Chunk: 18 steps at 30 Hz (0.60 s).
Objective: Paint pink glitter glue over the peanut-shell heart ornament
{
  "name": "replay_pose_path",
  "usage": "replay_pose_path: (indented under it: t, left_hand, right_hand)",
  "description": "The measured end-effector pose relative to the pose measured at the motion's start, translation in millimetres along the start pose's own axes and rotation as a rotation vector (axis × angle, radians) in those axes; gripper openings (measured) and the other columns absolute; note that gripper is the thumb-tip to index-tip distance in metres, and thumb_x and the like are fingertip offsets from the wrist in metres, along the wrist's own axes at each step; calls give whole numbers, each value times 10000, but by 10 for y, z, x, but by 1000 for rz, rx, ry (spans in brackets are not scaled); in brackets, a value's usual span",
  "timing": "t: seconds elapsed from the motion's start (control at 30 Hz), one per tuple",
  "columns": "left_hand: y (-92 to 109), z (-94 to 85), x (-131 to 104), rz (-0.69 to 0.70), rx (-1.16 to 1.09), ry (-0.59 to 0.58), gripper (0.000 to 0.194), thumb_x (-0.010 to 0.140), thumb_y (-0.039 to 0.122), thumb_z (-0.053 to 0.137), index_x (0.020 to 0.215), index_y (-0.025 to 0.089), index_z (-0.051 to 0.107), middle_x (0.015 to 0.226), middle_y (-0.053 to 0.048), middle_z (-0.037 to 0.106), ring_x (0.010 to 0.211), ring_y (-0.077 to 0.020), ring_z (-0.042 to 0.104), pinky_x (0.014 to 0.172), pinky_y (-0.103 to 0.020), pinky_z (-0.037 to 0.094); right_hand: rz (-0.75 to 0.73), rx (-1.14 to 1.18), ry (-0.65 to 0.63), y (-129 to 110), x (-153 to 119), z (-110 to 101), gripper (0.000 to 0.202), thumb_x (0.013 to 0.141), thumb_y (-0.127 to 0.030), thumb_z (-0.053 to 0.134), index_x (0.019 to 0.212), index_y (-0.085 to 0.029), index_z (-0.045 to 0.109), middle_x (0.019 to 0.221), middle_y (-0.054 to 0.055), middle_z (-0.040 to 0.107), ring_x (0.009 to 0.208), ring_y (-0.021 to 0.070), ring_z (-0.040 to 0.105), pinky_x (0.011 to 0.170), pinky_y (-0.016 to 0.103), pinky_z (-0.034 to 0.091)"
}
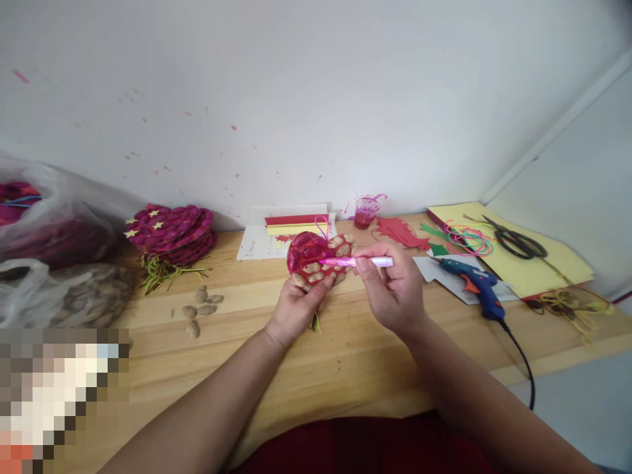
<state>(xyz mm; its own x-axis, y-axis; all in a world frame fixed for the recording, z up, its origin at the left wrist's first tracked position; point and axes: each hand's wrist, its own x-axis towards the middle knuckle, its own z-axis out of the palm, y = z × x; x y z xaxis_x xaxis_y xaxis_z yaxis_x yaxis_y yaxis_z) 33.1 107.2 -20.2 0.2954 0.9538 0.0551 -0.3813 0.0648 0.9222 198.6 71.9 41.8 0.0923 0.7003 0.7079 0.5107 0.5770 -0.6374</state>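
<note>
My left hand [301, 299] is closed on the lower edge of a peanut craft [305, 250], a red base covered with peanuts. Glossy magenta paint coats the peanuts on its upper left; those on the right and bottom are still bare tan. A purple loop rises from its top, and green strands show below it. Between the thumb and fingers of my right hand [392, 283] is a slim paintbrush [378, 261] with a white end and a magenta-stained front. Its tip points left and appears to touch the peanuts near the middle.
Behind stands a cup of magenta paint [365, 216]. Rightward lie red paper cutouts [399, 232], a blue glue gun [481, 286] with its cord, and black scissors [523, 240]. At left are stacked magenta peanut pieces [172, 230], loose peanuts [192, 328] and plastic bags [83, 234].
</note>
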Motion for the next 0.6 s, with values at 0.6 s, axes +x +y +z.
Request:
replay_pose_path:
  t: [0.6]
  left_hand:
    - [1, -30, 16, -7, -54, -32, 377, 811, 377, 866, 667, 166, 589, 546, 51, 510, 455, -49, 395, 433, -199, 295]
  right_hand:
    - [-128, -100, -46, -41, -42, 83, 42, 979, -202, 620, 1003, -227, 644, 898, 36, 731, 836, 186, 705, 750, 333, 568]
